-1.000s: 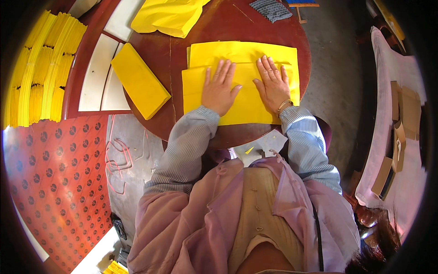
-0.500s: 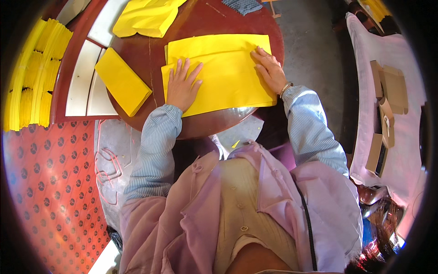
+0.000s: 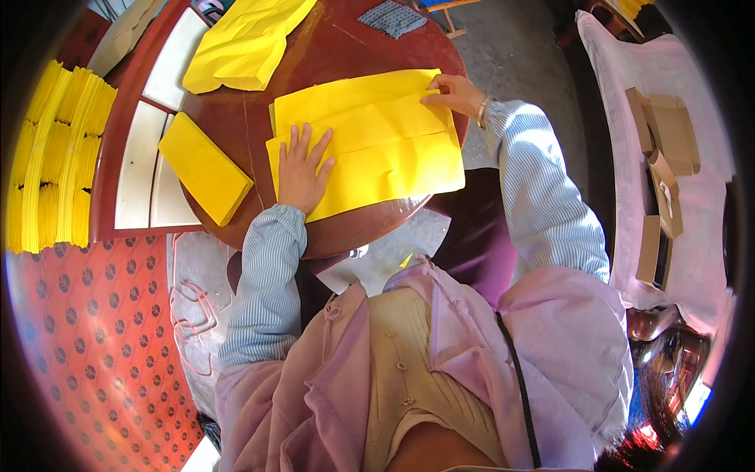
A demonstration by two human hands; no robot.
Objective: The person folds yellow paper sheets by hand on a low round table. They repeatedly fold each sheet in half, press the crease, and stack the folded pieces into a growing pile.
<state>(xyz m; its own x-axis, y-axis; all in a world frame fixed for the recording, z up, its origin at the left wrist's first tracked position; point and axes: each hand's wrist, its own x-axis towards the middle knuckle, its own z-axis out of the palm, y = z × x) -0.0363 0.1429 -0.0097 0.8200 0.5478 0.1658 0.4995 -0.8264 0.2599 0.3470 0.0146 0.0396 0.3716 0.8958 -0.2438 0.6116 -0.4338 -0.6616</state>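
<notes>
Yellow sheets (image 3: 377, 161) of paper or thin cloth lie overlapped on a round dark red table (image 3: 346, 47), with a crease running across them. My left hand (image 3: 303, 173) rests flat on their left side, fingers spread. At their far right corner, my right hand (image 3: 460, 96) pinches the edge between thumb and fingers. A folded yellow stack (image 3: 206, 169) sits left of the sheets, near the table's rim. Farther back is another yellow piece (image 3: 248, 47), loosely folded and rumpled.
Bundled yellow stacks (image 3: 55, 157) stand at the far left beside white panels (image 3: 145, 165). A grey textured cloth (image 3: 392, 19) lies at the table's far edge. To the right, open cardboard boxes (image 3: 672, 134) rest on a pale pink cloth (image 3: 629, 71).
My right hand has gone from lying flat on the sheets to pinching their far right corner. My left hand stays flat on them. The view has shifted slightly.
</notes>
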